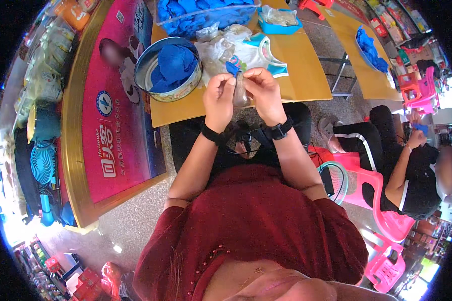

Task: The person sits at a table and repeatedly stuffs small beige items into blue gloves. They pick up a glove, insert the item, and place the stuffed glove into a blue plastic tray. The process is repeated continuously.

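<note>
My left hand (221, 96) pinches a small piece of blue fabric (232, 68) between thumb and fingers. Close beside it, my right hand (264, 92) grips the top of a small clear plastic bag (240, 92), which hangs between the hands at the table's front edge. What the bag holds is too blurred to tell. Left of the hands stands a round metal tin (169, 95) with blue fabric pieces (176, 62) in it. Behind the hands lie crumpled clear plastic bags (220, 41) and a white and teal garment (257, 52).
A clear plastic tub (207, 15) full of blue pieces and a turquoise basket (280, 28) stand at the back of the yellow table (305, 71). A pink-panelled counter (109, 150) is at the left. At the right, another person (410, 173) sits near pink plastic chairs (384, 263).
</note>
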A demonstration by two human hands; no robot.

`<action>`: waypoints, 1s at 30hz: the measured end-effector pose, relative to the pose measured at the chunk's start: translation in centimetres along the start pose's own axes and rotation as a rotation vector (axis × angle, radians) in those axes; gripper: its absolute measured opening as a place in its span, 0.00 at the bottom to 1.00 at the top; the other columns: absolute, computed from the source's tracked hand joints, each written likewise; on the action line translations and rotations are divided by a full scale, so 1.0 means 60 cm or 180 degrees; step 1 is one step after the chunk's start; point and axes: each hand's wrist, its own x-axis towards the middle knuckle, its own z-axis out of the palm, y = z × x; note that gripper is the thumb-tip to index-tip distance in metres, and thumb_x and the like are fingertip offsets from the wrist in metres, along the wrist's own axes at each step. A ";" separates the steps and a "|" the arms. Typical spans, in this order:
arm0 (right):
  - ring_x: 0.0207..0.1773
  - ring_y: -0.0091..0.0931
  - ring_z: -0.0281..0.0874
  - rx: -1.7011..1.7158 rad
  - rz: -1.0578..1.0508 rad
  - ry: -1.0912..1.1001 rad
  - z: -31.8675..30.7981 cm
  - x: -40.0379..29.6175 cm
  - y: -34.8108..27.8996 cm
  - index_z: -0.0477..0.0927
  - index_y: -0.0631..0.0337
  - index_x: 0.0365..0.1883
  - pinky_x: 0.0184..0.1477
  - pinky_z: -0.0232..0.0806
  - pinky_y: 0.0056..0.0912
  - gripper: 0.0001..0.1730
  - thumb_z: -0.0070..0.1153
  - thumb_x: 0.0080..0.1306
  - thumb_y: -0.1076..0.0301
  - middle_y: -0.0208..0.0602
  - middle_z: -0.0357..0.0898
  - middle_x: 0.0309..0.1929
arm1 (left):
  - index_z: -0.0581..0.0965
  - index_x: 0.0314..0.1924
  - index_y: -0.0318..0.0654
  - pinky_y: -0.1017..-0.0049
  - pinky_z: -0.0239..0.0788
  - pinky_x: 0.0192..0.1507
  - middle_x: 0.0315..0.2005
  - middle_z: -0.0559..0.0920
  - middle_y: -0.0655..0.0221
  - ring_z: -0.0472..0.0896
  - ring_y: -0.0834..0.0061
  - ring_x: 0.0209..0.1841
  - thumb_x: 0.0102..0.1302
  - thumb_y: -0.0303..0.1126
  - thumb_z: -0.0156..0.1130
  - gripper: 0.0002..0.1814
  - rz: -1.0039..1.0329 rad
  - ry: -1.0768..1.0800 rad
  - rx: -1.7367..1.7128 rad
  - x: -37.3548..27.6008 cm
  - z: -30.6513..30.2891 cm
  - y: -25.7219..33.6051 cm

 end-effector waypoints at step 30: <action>0.35 0.20 0.76 -0.1543 -0.0405 -0.0004 0.029 -0.025 0.008 0.79 0.65 0.48 0.39 0.70 0.24 0.17 0.61 0.65 0.64 0.35 0.80 0.37 | 0.73 0.41 0.38 0.83 0.64 0.36 0.32 0.74 0.76 0.70 0.86 0.33 0.71 0.25 0.53 0.02 -0.0069 0.0257 -0.0321 -0.007 0.003 -0.012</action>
